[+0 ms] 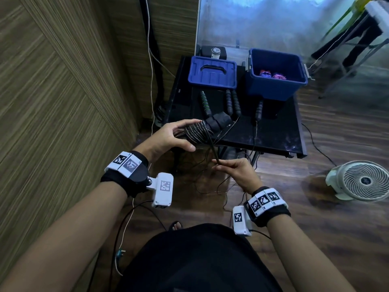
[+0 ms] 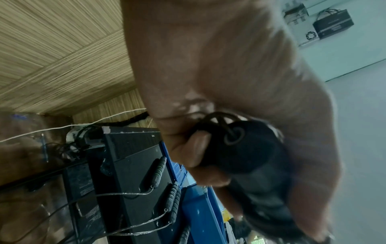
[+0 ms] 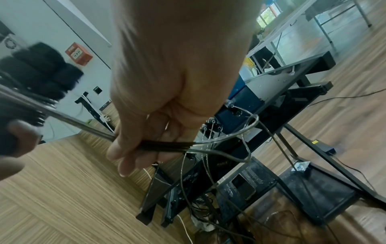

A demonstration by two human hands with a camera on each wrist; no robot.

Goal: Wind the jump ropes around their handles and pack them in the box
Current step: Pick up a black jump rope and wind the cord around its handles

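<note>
Rope (image 1: 199,131) sits wound in tight coils around a pair of black foam handles (image 1: 217,122), and the left hand (image 1: 168,137) grips that bundle in the air just in front of the table's near edge, thumb below and fingers over the top. From the coils a bunched length of cord (image 3: 83,125) runs down to the right hand (image 1: 235,171), whose fingers (image 3: 123,158) are curled round it, pinching several strands together; loose loops trail beyond the fist. The two hands are near each other but apart. On the black table (image 1: 280,133) behind lie more jump ropes: a green-banded handle (image 1: 205,103), a pair of dark handles (image 1: 232,102) side by side, and a single one (image 1: 259,110) beside the box. The open blue box (image 1: 275,73) stands at the table's far right and holds what look like two wound ropes, though they are small and dim. Its blue lid (image 1: 212,72) lies flat to the left. A white fan (image 1: 362,181) sits on the wooden floor at right.
</note>
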